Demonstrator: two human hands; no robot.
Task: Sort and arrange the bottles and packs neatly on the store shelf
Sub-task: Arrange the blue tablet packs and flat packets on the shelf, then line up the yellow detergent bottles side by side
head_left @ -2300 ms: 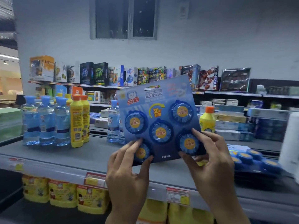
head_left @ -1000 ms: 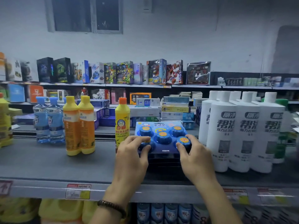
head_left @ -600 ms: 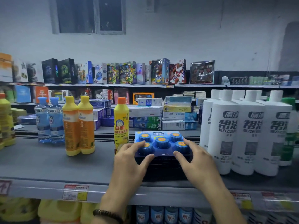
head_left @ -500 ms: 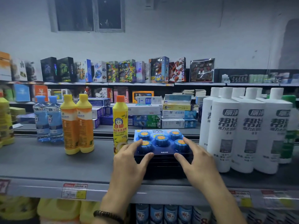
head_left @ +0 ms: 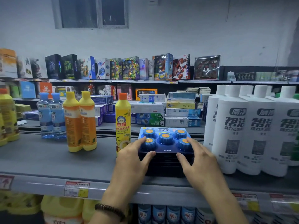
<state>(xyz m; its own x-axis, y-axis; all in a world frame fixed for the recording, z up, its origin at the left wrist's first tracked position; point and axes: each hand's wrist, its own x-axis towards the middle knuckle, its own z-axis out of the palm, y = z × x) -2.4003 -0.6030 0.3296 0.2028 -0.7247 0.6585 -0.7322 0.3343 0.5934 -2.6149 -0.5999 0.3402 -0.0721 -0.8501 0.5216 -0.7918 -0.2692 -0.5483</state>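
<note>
- Flat blue card blister pack (head_left: 165, 147) of five round blue pucks lies on a stack of dark matching packs (head_left: 165, 164). The stack stands on the grey metal shelf (head_left: 48, 160), between a yellow plastic bottle with orange cap (head_left: 123, 120) and a row of tall white plastic bottles (head_left: 231, 131).
- Left hand (head_left: 132, 159) and right hand (head_left: 200, 164) each grip a front corner, fingers over the top, thumb at the front edge.
- Risk: an uneven push likely skews the top pack or slides it off the stack.
- Risk: the left hand sits just beside the narrow yellow bottle, so a sideways nudge could topple it.
- Risk: the right hand is near the white bottles, and crowding them could shift the row.
</note>
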